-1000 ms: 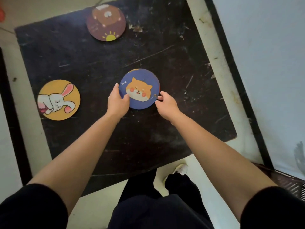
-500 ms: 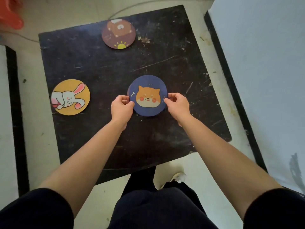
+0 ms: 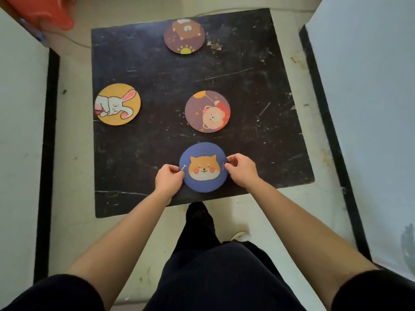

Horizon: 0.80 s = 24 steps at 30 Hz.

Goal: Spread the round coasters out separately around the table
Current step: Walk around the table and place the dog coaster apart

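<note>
I look down at a black table [image 3: 258, 90], scratched and scuffed, with four round coasters on it, none touching another. My two hands pinch one of them, the blue coaster [image 3: 203, 167] with an orange dog face, which sits close to the near edge of the table. My left hand [image 3: 168, 179] has its fingers curled shut on the coaster's left rim, and my right hand [image 3: 241, 169] grips the right rim between thumb and fingers; I cannot tell whether the coaster is flat on the table or lifted just above it. Just beyond it, near the middle of the table, lies a purple coaster [image 3: 207, 111] showing a pale bear and a balloon. At the left edge lies a yellow coaster [image 3: 118, 104] with a white rabbit, its rim slightly over the table's side. At the far edge lies a brown coaster [image 3: 184, 36] with a bear and a small sun. Both of my forearms are bare, with black sleeves at the bottom of the view, and my black trousers show between them. One red object [image 3: 48, 12] sits off the table at the top left, on the pale floor
</note>
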Tool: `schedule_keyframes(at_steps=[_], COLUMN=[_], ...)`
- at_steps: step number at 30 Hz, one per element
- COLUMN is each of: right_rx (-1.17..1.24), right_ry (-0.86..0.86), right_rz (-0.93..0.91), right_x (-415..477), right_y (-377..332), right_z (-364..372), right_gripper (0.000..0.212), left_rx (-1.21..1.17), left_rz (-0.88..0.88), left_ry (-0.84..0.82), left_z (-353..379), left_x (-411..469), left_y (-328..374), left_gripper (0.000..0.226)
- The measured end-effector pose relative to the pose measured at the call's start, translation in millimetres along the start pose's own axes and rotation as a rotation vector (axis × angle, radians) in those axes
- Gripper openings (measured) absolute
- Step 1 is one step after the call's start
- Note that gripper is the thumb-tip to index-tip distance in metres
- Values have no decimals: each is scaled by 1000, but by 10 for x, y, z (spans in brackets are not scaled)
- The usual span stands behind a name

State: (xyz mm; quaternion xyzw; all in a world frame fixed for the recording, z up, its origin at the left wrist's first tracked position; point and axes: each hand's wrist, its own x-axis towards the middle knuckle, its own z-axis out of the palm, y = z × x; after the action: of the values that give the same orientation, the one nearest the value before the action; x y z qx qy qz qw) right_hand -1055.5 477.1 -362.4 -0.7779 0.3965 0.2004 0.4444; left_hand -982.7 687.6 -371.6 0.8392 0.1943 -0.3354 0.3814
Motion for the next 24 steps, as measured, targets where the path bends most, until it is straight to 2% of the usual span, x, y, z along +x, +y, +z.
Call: schedule_keyframes(at_steps=[6,12,19,24], right_rx=[-5,-38,-194,-293], right_ry=[13,-28,-62,-50], right_rz=[-22,-30,-59,-80], right_x=[-34,-57,-99,-134], right_y=[86,148,267,314], right_z=[202,187,185,195], right_gripper=[37,45,50,54], left_rx=[95,203,87,112], left_rz=[9,38,-51,-52], left_ry=[11,21,28,53], left_z=[63,110,185,204], left_x=[-2,13,8,16], left_y=[-222,-197,-217,-221], left_gripper=[19,19,14,16])
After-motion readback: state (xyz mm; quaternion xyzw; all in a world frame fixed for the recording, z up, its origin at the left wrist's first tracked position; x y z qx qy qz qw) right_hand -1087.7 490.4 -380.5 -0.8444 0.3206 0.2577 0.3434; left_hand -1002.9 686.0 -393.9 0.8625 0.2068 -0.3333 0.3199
